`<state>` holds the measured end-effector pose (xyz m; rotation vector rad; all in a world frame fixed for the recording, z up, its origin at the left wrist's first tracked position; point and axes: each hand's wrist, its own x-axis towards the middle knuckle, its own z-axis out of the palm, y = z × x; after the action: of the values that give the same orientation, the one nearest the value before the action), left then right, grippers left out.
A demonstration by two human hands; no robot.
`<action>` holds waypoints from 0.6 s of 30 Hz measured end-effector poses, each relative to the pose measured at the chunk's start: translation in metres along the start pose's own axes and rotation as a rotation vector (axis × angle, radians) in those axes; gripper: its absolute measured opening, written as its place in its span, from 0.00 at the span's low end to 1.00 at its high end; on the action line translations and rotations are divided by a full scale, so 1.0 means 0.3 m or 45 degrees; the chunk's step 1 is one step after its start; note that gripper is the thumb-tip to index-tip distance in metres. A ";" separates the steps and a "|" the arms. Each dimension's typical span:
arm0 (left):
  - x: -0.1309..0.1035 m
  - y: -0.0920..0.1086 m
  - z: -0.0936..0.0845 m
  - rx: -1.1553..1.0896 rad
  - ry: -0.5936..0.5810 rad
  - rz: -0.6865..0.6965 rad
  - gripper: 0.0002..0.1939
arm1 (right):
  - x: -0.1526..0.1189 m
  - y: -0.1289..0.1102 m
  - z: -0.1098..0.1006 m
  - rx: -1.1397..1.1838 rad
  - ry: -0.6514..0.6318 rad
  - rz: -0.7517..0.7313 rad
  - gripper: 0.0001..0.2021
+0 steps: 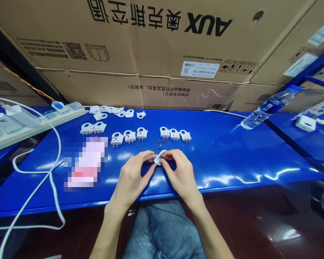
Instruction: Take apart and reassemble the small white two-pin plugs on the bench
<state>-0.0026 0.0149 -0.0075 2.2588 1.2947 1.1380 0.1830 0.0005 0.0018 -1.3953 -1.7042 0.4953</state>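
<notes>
Between my two hands, just above the blue tabletop, is a white plug shell [159,158] with a ring-shaped handle. My left hand [136,171] pinches its left side with thumb and fingers. The thumb and fingers of my right hand [180,171] close on its right side, over something small inside that I cannot make out. Small red-and-black parts [160,145] lie just beyond the shell. Farther back stand several white plugs with ring handles and two pins, among them a right-hand group [174,134] and a middle group [130,136].
White covers [129,113] lie along the back edge before a large cardboard box [156,86]. A power strip [37,126] with a looping white cable [54,190] occupies the left. A blurred pink item [88,158] lies left of my hands. A water bottle [267,109] leans at right.
</notes>
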 end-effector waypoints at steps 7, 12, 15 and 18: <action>0.008 0.010 -0.011 0.036 -0.064 0.042 0.12 | -0.001 0.003 -0.001 0.019 -0.020 0.007 0.04; 0.012 0.016 -0.012 0.044 -0.110 0.007 0.10 | -0.001 0.002 -0.002 0.013 -0.002 0.012 0.06; 0.012 0.012 -0.011 0.038 -0.133 -0.013 0.10 | -0.001 0.002 -0.002 -0.025 -0.026 0.013 0.07; 0.014 0.011 -0.012 0.028 -0.152 -0.031 0.10 | 0.001 -0.002 -0.004 -0.061 -0.067 0.011 0.08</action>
<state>-0.0021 0.0160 -0.0012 2.2826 1.2902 0.9695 0.1835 0.0002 0.0030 -1.4355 -1.7632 0.5025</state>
